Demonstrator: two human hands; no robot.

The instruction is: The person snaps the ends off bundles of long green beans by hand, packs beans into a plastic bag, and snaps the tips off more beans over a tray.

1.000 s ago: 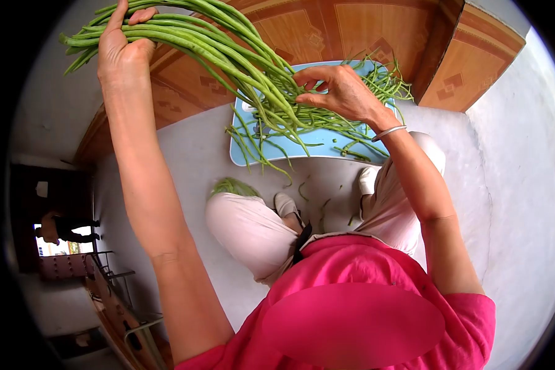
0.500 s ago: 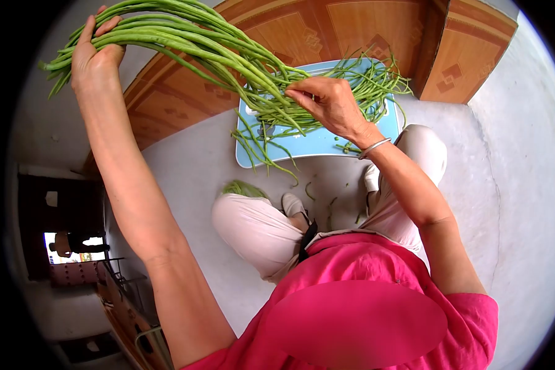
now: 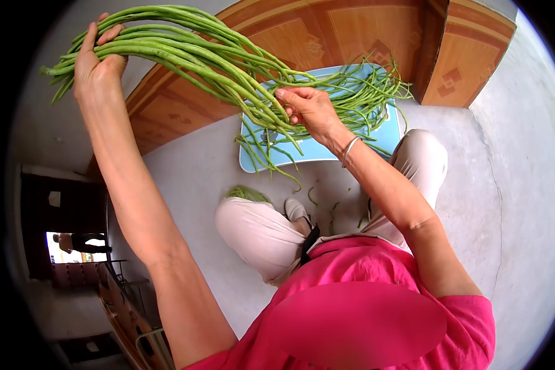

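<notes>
My left hand, raised at the upper left, is wrapped round one end of a thick bunch of long green beans. The bunch arches to the right and its lower ends hang over a small light-blue table. At those hanging ends my right hand has thumb and fingers pinched together against the beans. Whether it grips one bean or several I cannot make out. More long beans lie tangled on the table to the right of that hand, and a few shorter ones droop over its front edge.
Wooden panels stand right behind the small table. Bean scraps lie on the grey floor between my legs. A green bundle rests beside my left knee. Far left, another person shows in a bright doorway.
My right hand has moved a little left and down along the hanging bean ends, its fingers more curled. The left hand keeps its hold on the bunch, almost unmoved.
</notes>
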